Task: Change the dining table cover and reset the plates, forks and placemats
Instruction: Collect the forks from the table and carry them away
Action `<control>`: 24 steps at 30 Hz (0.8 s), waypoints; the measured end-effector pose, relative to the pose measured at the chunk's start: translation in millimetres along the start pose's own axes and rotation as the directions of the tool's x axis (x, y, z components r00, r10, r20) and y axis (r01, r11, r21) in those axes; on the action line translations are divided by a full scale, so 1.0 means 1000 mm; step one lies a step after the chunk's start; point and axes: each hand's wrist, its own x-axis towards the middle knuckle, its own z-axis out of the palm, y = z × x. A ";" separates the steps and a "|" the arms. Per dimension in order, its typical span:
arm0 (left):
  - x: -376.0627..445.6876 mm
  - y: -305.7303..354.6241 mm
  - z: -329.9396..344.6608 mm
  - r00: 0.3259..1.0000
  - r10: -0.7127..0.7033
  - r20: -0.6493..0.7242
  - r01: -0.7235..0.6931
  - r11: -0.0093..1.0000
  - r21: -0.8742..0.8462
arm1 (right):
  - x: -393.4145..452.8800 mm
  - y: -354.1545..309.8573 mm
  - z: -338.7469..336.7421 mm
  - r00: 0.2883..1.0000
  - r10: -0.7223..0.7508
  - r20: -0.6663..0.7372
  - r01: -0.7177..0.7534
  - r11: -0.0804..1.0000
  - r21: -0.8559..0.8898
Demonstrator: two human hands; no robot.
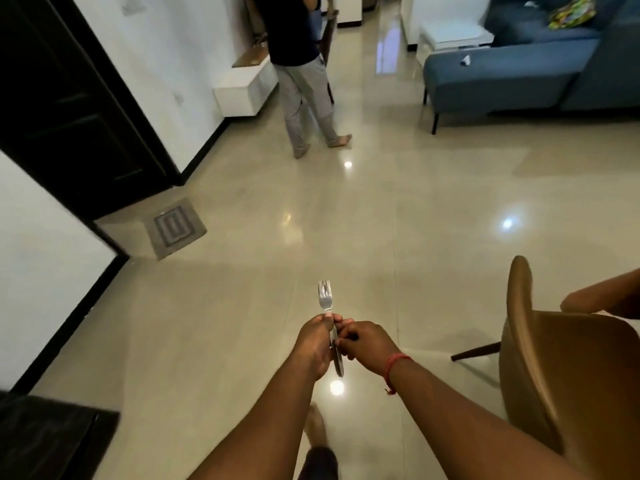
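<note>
A bunch of steel forks [325,297] stands upright over the glossy floor, tines pointing away from me. My left hand [313,344] grips the handles, thumb near the neck. My right hand [363,342], with a red thread at the wrist, curls its fingers round the same handles from the right side. The handle ends stick out below both hands. No dining table, plates or placemats are in view.
A brown chair [540,358] stands close at the right. Another person [301,74] stands ahead by a white low cabinet [242,88]. A blue sofa [519,74] is at the far right. A dark door [69,109] and grey mat [175,226] lie left.
</note>
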 end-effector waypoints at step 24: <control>0.389 0.312 0.373 0.936 -0.108 0.334 -0.021 0.933 0.360 | 0.393 0.056 -0.401 0.914 0.189 -0.359 -0.083 0.954 0.289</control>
